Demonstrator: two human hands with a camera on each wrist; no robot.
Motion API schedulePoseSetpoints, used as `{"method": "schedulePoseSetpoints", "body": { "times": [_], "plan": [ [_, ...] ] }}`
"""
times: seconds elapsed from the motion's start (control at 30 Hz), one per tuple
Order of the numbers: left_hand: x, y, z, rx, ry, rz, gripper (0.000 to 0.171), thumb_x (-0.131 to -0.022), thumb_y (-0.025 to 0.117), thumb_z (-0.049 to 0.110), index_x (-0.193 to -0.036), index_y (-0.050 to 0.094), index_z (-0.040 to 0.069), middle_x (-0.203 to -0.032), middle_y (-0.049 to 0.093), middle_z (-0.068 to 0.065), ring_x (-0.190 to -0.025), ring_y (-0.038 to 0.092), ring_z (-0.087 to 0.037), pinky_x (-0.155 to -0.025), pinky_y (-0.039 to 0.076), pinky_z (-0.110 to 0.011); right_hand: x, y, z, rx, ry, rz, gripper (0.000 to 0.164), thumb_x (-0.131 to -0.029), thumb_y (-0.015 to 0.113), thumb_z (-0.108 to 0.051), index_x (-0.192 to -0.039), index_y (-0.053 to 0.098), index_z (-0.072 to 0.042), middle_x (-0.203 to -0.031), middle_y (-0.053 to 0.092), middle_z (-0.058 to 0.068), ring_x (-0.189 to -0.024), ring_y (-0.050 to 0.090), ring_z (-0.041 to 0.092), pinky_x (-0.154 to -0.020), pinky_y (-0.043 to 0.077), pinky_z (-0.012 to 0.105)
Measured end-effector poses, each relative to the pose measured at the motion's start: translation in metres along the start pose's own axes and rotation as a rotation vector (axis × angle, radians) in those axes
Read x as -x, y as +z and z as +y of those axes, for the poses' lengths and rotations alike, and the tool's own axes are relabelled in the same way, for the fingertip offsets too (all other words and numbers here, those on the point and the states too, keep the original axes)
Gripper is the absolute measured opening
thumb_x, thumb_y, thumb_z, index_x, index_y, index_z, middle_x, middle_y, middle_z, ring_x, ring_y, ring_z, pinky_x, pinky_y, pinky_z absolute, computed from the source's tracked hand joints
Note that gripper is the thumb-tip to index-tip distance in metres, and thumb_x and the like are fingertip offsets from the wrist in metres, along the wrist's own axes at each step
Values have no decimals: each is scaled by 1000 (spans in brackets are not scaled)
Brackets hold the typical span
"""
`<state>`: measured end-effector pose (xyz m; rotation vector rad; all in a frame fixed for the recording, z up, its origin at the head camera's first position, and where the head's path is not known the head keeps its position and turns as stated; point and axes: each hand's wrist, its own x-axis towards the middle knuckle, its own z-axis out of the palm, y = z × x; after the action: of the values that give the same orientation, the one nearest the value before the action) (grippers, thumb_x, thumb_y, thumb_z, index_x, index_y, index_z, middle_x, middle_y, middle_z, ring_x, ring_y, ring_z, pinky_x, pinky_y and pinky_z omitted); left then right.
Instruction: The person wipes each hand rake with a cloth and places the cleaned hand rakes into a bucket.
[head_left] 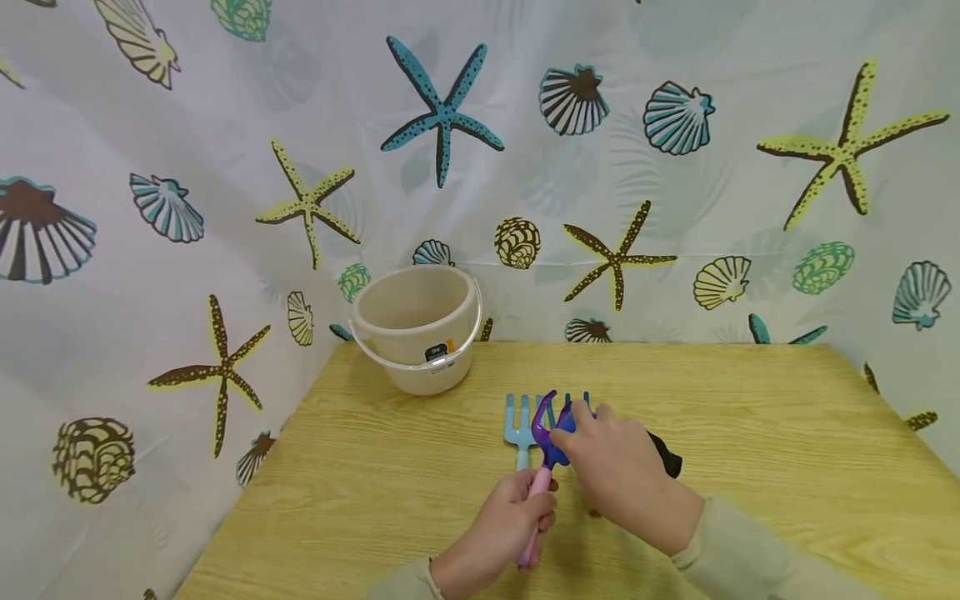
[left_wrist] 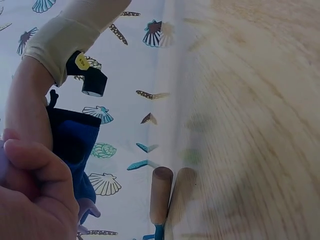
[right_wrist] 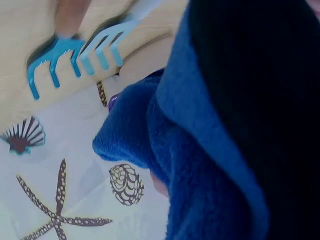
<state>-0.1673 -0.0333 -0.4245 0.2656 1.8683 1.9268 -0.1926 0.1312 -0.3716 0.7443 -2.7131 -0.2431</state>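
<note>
My left hand [head_left: 502, 521] grips the pink handle of a small garden rake [head_left: 540, 427] with curved purple tines, held tines up over the table. A blue cloth with a black side [right_wrist: 132, 122] is in my right hand [head_left: 618, 471], which holds it against the purple tines. The cloth covers part of the rake head. Behind the rake, a light blue hand fork [head_left: 517, 432] lies on the table. Beside it is a teal fork [right_wrist: 56, 54] with a brown handle [left_wrist: 161, 196], mostly covered by my right hand in the head view.
A beige bucket [head_left: 416, 358] with a wire-like bail handle stands at the table's back left. The wooden table [head_left: 750, 433] meets a white curtain [head_left: 510, 83] printed with starfish and shells at the back and sides.
</note>
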Motion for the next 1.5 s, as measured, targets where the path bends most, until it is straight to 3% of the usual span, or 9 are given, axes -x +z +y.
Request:
{"method": "schedulePoseSetpoints", "body": {
  "times": [0.2,0.37,0.57,0.77,1.0,1.13,1.3,1.5],
  "plan": [
    [2,-1,1,1,-3,6,13,-94,49,10,-103,51,0,-67,48,-1,-34,40,-11,-26,33,-18,0,-2,4,-50,-46,-5,39,-70,75,-14,-107,72,-27,-112,60,20,-74,58,31,-34,50,34],
    [1,-4,1,5,-12,2,15,-94,50,12,-103,50,0,-67,50,-2,-34,41,-11,-26,34,-17,1,-9,5,-137,-118,16,39,-70,70,-6,-101,74,-28,-99,62,15,-61,53,22,-30,39,25],
    [1,-4,3,8,-14,-10,16,-94,51,12,-103,50,0,-67,50,-2,-34,41,-12,-26,34,-18,3,-14,9,-230,-129,29,41,-68,66,-2,-99,75,-27,-95,62,12,-59,53,16,-34,42,24],
    [0,0,2,-16,3,-5,15,-94,50,11,-105,49,1,-67,48,-1,-34,40,-12,-27,35,-20,-3,-6,7,-101,-82,36,41,-70,69,-7,-103,72,-31,-104,61,15,-70,56,26,-32,44,29],
    [3,7,-2,-61,23,-22,16,-92,48,9,-105,49,2,-64,48,0,-31,41,-14,-26,37,-21,-12,2,2,-22,-39,110,38,-67,78,-16,-102,71,-28,-97,57,13,-73,55,28,-36,50,34],
    [3,7,-1,-39,46,-2,12,-92,48,9,-102,49,2,-64,47,1,-31,41,-12,-25,35,-20,-16,0,-1,-17,-51,118,36,-68,78,-18,-102,70,-26,-97,56,13,-70,54,26,-38,51,34],
    [3,1,1,41,6,-10,13,-93,50,10,-100,50,0,-66,49,0,-31,41,-10,-25,33,-17,-8,-5,-1,-48,-79,68,39,-70,72,-10,-104,70,-27,-97,57,12,-67,53,26,-32,42,28],
    [4,-4,1,71,-13,10,15,-94,50,11,-102,52,-2,-66,51,-2,-32,41,-10,-25,34,-17,0,-4,1,-118,-86,42,42,-70,72,-9,-108,72,-27,-111,61,20,-74,58,30,-37,49,32]
  ]
}}
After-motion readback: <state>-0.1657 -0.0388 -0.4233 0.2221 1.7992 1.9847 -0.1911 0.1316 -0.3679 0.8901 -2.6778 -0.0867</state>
